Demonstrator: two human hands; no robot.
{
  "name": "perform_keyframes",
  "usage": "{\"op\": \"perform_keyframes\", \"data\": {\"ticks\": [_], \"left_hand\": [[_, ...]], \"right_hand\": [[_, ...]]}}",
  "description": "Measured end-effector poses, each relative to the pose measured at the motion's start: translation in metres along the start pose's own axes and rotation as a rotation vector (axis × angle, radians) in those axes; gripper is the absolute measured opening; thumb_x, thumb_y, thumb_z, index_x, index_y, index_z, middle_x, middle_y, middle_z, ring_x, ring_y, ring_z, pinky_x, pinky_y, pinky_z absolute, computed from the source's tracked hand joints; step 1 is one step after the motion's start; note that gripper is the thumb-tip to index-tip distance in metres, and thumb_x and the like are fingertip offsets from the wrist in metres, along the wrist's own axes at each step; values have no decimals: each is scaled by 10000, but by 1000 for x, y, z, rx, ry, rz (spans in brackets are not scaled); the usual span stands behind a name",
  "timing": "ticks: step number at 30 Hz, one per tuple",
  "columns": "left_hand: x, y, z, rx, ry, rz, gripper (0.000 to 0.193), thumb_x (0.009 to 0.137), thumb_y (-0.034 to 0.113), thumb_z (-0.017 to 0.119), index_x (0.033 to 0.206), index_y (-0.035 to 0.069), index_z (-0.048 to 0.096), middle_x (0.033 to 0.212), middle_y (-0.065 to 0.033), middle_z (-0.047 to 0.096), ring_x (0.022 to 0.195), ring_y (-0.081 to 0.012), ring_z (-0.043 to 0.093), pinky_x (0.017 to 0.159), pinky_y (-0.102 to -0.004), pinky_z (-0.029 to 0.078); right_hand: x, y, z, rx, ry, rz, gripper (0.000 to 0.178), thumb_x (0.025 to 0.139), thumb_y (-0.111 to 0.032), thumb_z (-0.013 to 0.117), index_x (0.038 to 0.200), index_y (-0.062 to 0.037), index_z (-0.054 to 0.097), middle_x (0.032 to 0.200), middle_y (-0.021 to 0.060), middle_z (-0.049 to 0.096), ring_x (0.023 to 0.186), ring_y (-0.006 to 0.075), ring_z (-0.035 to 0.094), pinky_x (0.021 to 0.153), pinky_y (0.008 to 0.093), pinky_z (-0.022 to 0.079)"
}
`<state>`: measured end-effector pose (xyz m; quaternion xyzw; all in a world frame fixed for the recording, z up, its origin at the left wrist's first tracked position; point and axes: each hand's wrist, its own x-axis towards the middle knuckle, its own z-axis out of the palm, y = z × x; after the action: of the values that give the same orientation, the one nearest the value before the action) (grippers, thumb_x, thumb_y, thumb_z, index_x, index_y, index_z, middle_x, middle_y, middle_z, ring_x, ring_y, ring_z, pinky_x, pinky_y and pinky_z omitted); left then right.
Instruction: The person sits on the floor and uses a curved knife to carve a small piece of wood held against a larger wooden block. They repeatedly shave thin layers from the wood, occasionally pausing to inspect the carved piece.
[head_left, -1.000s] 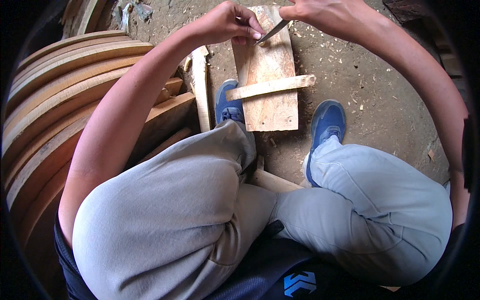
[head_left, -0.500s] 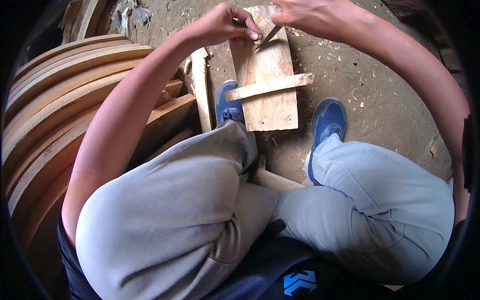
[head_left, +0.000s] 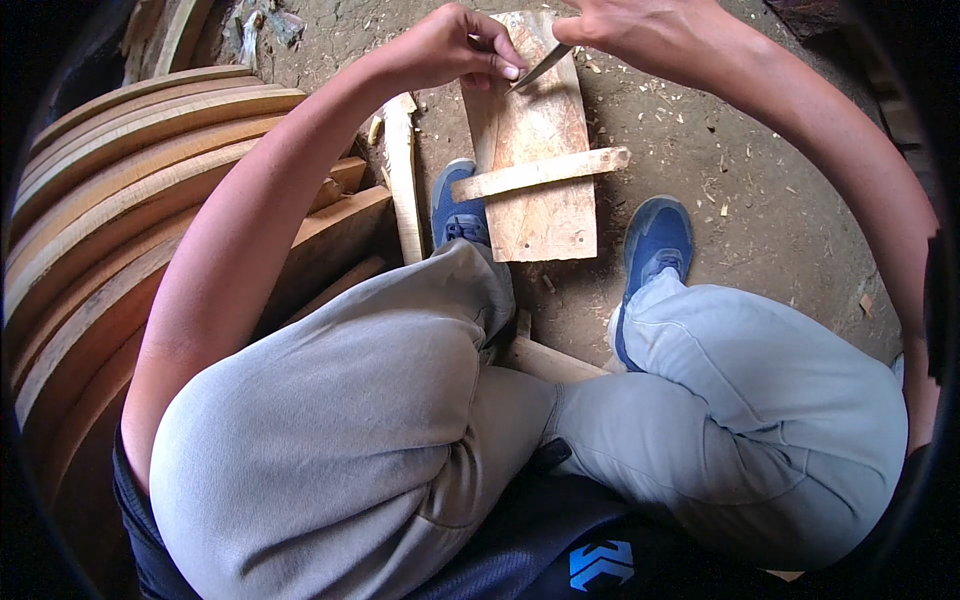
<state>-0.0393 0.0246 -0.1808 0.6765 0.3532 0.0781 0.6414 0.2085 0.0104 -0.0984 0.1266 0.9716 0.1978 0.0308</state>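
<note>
My right hand (head_left: 615, 25) is closed around a knife (head_left: 543, 66) at the far end of a flat wooden board (head_left: 545, 225). The blade slants down to the left, its tip at the fingertips of my left hand (head_left: 480, 50). Thumb and fingers of that left hand are pinched together over the board's far left part; what they hold, if anything, is too small or hidden to name. A narrow wooden strip (head_left: 540, 173) lies crosswise on the board, nearer to me, and neither hand touches it.
Curved wooden planks (head_left: 150, 140) are stacked along the left. A long split piece of wood (head_left: 402, 180) lies between them and the board. My blue shoes (head_left: 660, 240) stand on either side of the board's near end. Wood chips are scattered over the dirt floor (head_left: 760, 200).
My right hand has shifted slightly to the right. The knife's tip has moved a little farther away from me, up against the left fingertips. My left hand has hardly moved.
</note>
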Motion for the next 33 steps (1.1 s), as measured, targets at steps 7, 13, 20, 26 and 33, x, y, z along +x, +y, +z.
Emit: {"op": "perform_keyframes", "data": {"ticks": [7, 13, 20, 26, 33], "left_hand": [[-1, 1, -1, -19, -14, -46, 58, 872, 83, 763, 861, 29, 750, 793, -20, 733, 685, -66, 635, 596, -229, 504], [-1, 3, -1, 2, -11, -82, 67, 880, 95, 761, 854, 34, 749, 759, -13, 719, 653, -60, 617, 578, -225, 493], [-1, 2, -2, 26, -27, -35, 65, 879, 87, 759, 866, 25, 747, 755, -17, 717, 654, -64, 623, 574, -229, 497], [-1, -2, -1, 5, -25, -20, 36, 892, 53, 729, 881, 21, 742, 753, -28, 716, 678, -76, 645, 592, -232, 513], [-1, -12, -2, 202, 12, 5, 87, 909, 133, 718, 940, 58, 748, 820, -9, 717, 756, -79, 664, 676, -254, 556]], "right_hand": [[-2, -3, -1, 25, 10, 16, 93, 814, -214, 587, 781, -190, 670, 815, 13, 652, 900, 190, 603, 880, 353, 417], [-3, -2, -5, -4, -25, 34, 101, 821, -208, 579, 781, -190, 670, 808, 26, 650, 894, 196, 603, 884, 351, 422], [-4, -7, -4, -45, -12, 63, 104, 811, -217, 586, 760, -183, 670, 808, 35, 654, 880, 194, 604, 882, 354, 422], [-1, -15, -7, -22, -72, 73, 119, 791, -238, 594, 740, -173, 679, 797, 33, 651, 879, 195, 600, 864, 346, 410], [8, -17, -14, -120, -118, 7, 134, 799, -244, 599, 788, -143, 687, 806, 9, 651, 887, 176, 593, 864, 359, 400]]}}
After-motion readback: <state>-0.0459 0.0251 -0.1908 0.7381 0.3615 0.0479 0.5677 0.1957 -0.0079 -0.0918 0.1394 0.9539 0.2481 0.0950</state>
